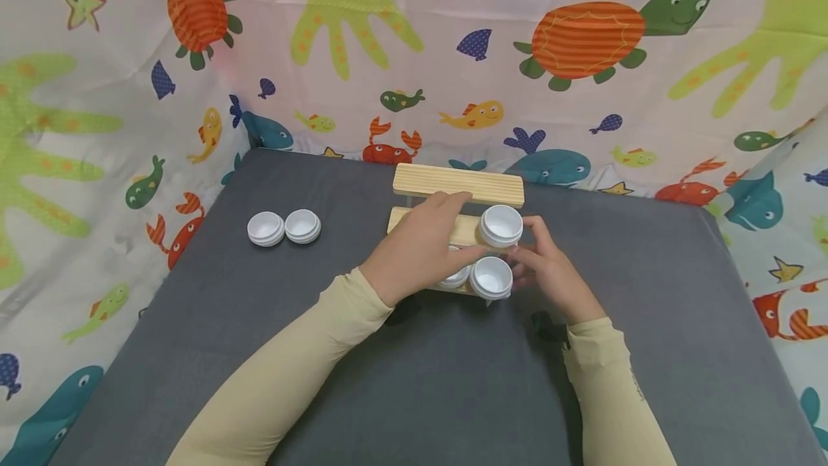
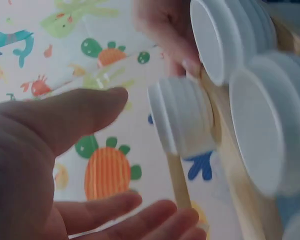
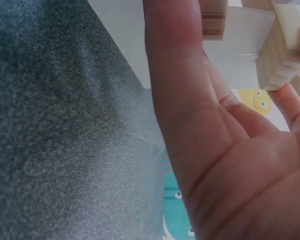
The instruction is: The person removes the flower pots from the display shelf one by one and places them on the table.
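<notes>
A tiered stand (image 1: 459,185) has pale wooden shelves and whitish supports. On its middle shelf, at the right end, sits a round white jar (image 1: 502,226). The lower shelf bears another white jar (image 1: 491,277) and, left of it, a third jar (image 1: 458,278) partly hidden by my left hand (image 1: 420,250). That hand hovers over the stand, thumb and fingers spread, with a gap to the nearest jar (image 2: 182,117) in the left wrist view. My right hand (image 1: 553,272) grips the stand's right end, thumb in front, other fingers behind and below; some are hidden.
Two white jars, one (image 1: 265,229) beside the other (image 1: 302,226), stand on the dark grey tabletop (image 1: 453,394) at the left. A curtain (image 1: 362,113) printed with sea animals surrounds the table's back and sides.
</notes>
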Demonstrator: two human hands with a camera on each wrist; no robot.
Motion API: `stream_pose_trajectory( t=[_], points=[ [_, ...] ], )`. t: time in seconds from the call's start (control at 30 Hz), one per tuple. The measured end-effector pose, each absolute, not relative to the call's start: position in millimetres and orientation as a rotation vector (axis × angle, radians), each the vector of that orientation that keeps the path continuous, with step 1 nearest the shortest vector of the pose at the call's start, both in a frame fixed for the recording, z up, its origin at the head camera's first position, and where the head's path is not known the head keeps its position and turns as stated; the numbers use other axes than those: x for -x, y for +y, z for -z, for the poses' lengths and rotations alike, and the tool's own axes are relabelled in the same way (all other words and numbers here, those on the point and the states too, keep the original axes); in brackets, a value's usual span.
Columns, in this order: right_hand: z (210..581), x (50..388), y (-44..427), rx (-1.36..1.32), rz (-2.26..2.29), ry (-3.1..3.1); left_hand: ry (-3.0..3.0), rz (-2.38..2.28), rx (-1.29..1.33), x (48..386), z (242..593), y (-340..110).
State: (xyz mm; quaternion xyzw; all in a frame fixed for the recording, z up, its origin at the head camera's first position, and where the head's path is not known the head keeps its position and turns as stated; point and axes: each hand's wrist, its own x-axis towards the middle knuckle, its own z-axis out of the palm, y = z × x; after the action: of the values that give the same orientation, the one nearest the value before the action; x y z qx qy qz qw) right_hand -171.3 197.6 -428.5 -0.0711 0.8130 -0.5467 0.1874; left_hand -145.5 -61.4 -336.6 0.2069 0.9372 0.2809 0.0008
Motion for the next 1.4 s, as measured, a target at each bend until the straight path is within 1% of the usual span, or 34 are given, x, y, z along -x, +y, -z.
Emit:
stream_pose_trajectory(
  t=[0.3,0.7,1.0,1.4],
  points=[
    [427.3,171.3,197.3,0.196,1.521,2.293,2.941,-0.910,-0.548,148.1,341.5,-28.5],
    [426.2,170.4,198.1,0.211,1.536,2.295,3.050,-0.853,-0.528,155.1,350.7,-2.4],
    [425.6,171.3,197.5,0.211,1.542,2.292,3.077,-0.850,-0.439,155.7,353.5,8.7],
    [425.8,170.3,196.5,0.207,1.549,2.279,3.074,-0.850,-0.461,154.0,354.8,9.5]
  ],
)
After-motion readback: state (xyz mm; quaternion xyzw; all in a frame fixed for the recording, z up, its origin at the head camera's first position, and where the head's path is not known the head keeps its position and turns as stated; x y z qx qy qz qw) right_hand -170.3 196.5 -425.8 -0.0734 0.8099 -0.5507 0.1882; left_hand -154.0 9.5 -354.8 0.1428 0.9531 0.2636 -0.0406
